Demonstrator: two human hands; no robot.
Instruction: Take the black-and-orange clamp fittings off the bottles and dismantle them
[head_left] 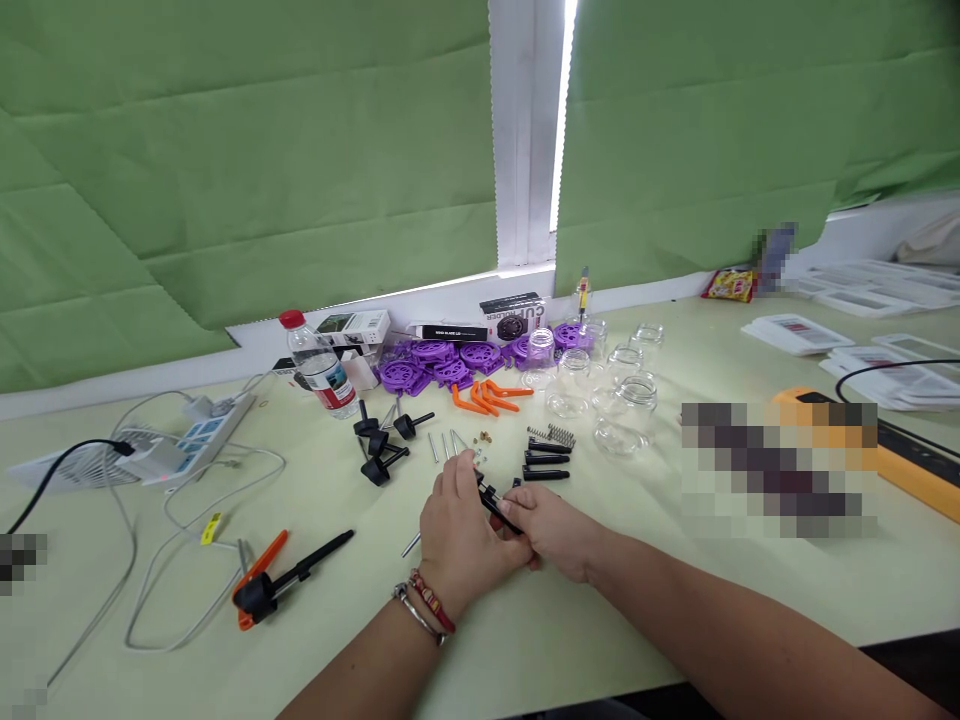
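Observation:
Both my hands meet over the pale table near its front middle. My left hand (459, 535), with bracelets on the wrist, and my right hand (551, 528) are closed together on a small black plastic part (496, 500). Just beyond lie metal pins (444, 445), small screws (482, 438), springs (553, 433) and short black bars (546, 460). Black knob-shaped parts (382, 440) lie to the left of the pins.
An assembled black and orange clamp (271, 585) lies at front left. Purple discs (442, 362), orange levers (487, 397), glass jars (611, 385), a water bottle (322, 370) and boxes sit at the back. A power strip (199, 435) with cables is at left, an orange device (907, 450) at right.

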